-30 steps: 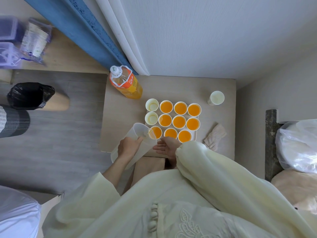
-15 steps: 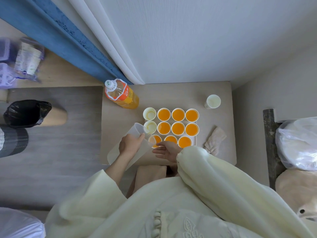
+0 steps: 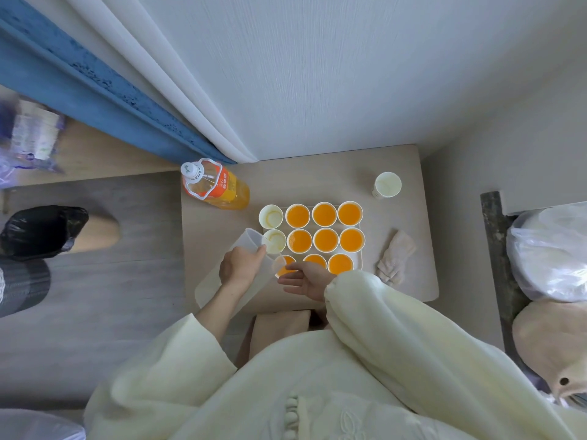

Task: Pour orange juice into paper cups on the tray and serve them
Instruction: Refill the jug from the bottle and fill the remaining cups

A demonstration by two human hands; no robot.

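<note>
Left hand point(image 3: 241, 268) fingers wrap the tilted plastic jug point(image 3: 254, 241), spout over the nearest paper cup point(image 3: 287, 270); right hand point(image 3: 306, 282) fingers, extended, apparently steady it.

Left hand point(image 3: 241, 269) curled in a grip, right hand point(image 3: 306, 282) palm-up, fingers loosely straight.

Cups point(image 3: 325, 240) in rows on a tray point(image 3: 359, 264) mid-table point(image 3: 317, 179); bottle point(image 3: 219, 188) far left, lone cup point(image 3: 387, 185) far right, cloth point(image 3: 395, 257) right.
</note>
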